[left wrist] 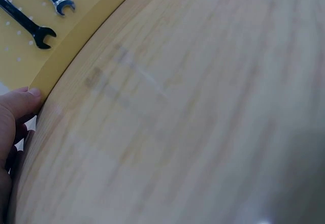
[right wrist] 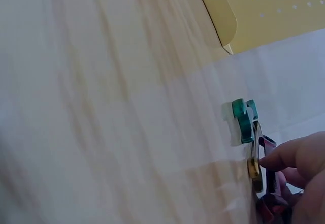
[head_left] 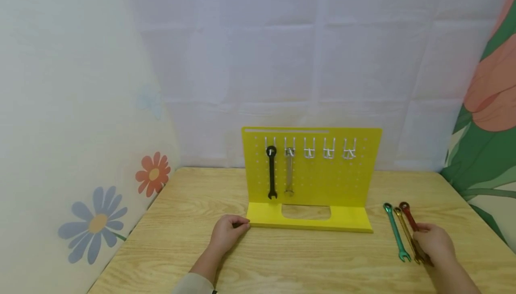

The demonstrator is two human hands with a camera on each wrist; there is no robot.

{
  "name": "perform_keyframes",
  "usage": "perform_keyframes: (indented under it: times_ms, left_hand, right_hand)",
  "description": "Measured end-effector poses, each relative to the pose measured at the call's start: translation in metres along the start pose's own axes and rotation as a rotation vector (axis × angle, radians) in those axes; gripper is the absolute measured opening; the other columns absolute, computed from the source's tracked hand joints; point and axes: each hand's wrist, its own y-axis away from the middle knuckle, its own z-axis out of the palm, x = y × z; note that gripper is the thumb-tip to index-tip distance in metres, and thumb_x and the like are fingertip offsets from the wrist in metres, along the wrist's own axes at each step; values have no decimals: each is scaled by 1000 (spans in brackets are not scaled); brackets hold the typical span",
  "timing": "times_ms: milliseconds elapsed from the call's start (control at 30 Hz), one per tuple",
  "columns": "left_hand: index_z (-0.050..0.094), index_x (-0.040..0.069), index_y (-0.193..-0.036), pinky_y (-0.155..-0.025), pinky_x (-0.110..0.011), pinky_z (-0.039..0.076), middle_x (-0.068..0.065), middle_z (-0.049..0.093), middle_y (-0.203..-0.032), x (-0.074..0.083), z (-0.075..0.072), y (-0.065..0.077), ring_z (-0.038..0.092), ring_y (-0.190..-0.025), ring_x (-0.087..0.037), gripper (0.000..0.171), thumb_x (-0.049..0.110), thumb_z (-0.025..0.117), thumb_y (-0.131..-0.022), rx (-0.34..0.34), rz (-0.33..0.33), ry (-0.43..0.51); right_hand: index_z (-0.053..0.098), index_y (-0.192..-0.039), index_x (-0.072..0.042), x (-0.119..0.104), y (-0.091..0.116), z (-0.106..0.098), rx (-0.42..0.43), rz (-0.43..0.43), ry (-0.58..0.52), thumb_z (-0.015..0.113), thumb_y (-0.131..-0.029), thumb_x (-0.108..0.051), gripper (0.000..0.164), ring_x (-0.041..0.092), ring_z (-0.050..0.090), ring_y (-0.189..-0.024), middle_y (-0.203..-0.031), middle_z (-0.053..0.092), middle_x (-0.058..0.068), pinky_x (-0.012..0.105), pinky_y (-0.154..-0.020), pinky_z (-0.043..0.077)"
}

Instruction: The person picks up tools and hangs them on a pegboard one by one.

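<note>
At the left front corner of a yellow pegboard stand (head_left: 306,221), my left hand (head_left: 227,235) pinches the base's edge, thumb on top in the left wrist view. My right hand (head_left: 436,242) grips a red combination wrench (head_left: 409,215) by its handle, low over the table; the hand covers part of it. Immediately left of that wrench lies a gold wrench (head_left: 405,229), close to my right fingertips in the right wrist view. Farther left is a green wrench (head_left: 395,231). A black wrench (head_left: 272,173) and a silver wrench (head_left: 289,173) hang from the board's two leftmost hooks.
Three metal hooks, including the middle one (head_left: 328,152), hold nothing to the right of the silver wrench. The stand is on a wood-grain table (head_left: 314,262). Behind it hangs a white creased cloth (head_left: 282,70); a flower-patterned wall (head_left: 80,128) borders the left side.
</note>
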Motion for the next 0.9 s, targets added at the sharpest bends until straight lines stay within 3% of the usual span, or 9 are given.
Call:
perform_keyframes:
  times_ms: [367,600,633,733,833,900]
  left_hand:
    - [77,8,-86,-74,-25,51,-3,75,-89,-1,0,-1,65,-83,-13,6,13,76,-85,0,0,-4]
    - [78,10,-86,-75,-27,52,-3,75,-90,-2,1,-1,66,-84,-14,4,13,75,-85,-9,0,-7]
    - [78,10,-86,-75,-27,52,-3,75,-90,-2,1,-1,66,-84,-14,4,13,75,-85,-9,0,-7]
    - [78,9,-86,-75,-26,52,-3,75,-90,-2,1,-1,66,-84,-14,4,13,76,-85,-5,1,-7]
    - [78,9,-86,-75,-26,51,-3,75,-89,-2,1,-1,66,-84,-13,5,13,76,-84,0,3,-5]
    - [78,8,-86,-75,-25,51,-3,75,-89,-1,1,-1,65,-83,-13,5,13,76,-84,5,1,-3]
  right_hand:
    - [48,-130,16,3,2,1,35,-1,-81,57,-90,-11,49,55,47,-113,-129,50,39,57,-93,41]
    - [43,-137,12,8,1,1,63,48,-188,58,-91,-14,55,56,37,-125,-142,39,37,59,-102,37]
    - [43,-138,11,8,1,1,70,54,-213,59,-91,-14,56,55,38,-126,-142,39,36,57,-101,39]
    - [41,-140,10,9,1,2,87,71,-268,60,-92,-15,58,50,39,-128,-145,39,34,36,-87,50]
    - [39,-143,6,8,2,2,97,78,-312,60,-94,-19,59,44,39,-129,-148,37,32,19,-74,42]
    - [38,-145,4,6,3,1,100,79,-335,60,-95,-22,60,39,40,-129,-146,43,28,18,-74,40]
